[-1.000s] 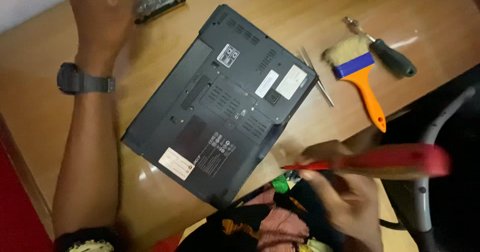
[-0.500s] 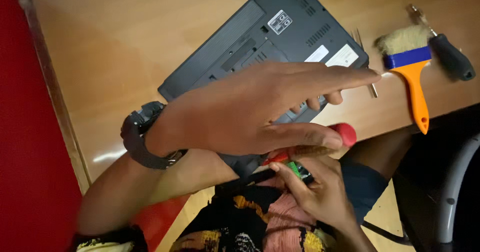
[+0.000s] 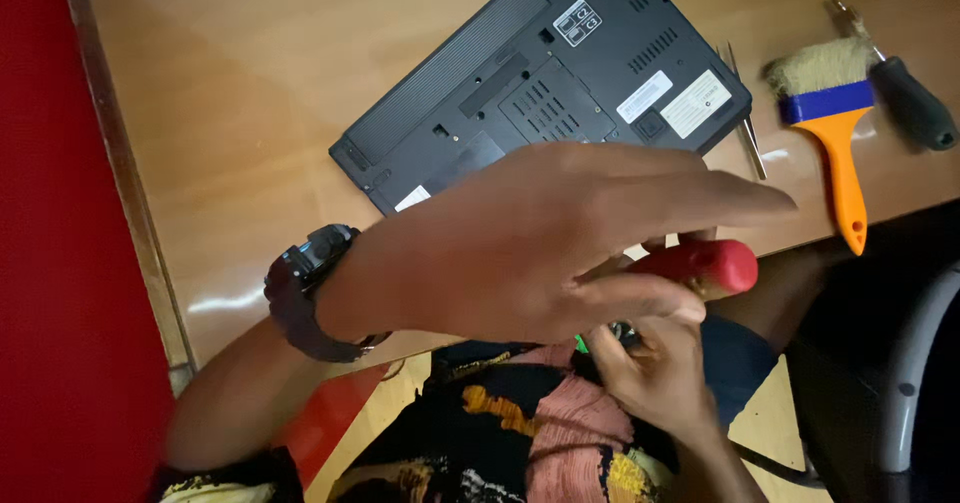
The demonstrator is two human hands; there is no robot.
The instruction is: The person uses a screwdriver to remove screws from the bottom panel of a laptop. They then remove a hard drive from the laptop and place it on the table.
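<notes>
The left hand (image 3: 540,243) is reaching across the middle of the view, back of the hand up, fingers stretched out together and pointing right, thumb tucked underneath. Its forearm is running down toward the lower left, wrist nearly straight. The right hand (image 3: 655,378) is lying below it, close to the body, fingers curled inward in a loose grip, partly hidden under the left palm, its forearm coming up from the lower right.
</notes>
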